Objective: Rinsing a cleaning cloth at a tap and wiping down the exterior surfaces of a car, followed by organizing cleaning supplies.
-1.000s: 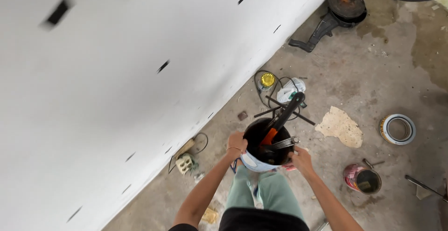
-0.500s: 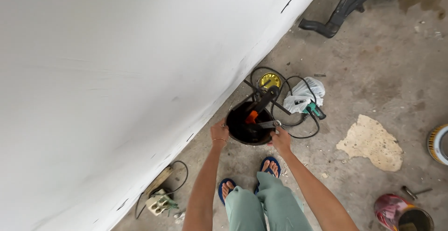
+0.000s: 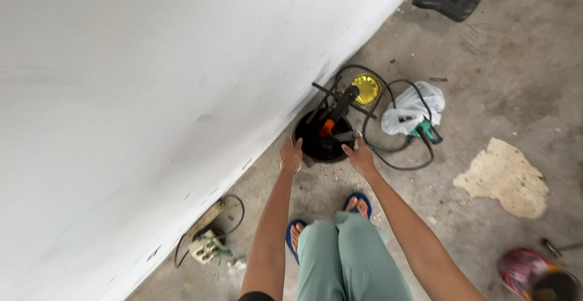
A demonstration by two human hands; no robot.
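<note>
A: What are the fingers doing?

B: The left hand (image 3: 291, 153) curls over the near-left rim of the round black bucket full of tools (image 3: 320, 140), fingers clenched on the edge. The right hand (image 3: 361, 158) is on the near-right rim, fingers wrapped around it beside a grey metal tool handle (image 3: 347, 136) that pokes out. Both hands grasp the bucket.

A: And where does the bucket sit?

B: Low on the stained concrete floor (image 3: 486, 82), close against the foot of the white wall (image 3: 152, 94). I can't tell whether its base is touching the ground or hanging just above it. A long black-and-orange handled tool (image 3: 335, 114) leans up out of it towards the wall.

A: Which step is that, do you think?

B: By my judgement the setting-down, at its end. What it calls for is level hands, so the leaning tool doesn't tip out.

A: What lies around?

B: Just behind the bucket, a black cable (image 3: 388, 149) loops past a round yellow tin lid (image 3: 366, 88), and a white plastic bag (image 3: 414, 109) lies next to a small green power tool (image 3: 427, 132). Near the person's feet in blue flip-flops (image 3: 357, 204), further left, a pale socket block (image 3: 205, 247) rests by the wall.
</note>
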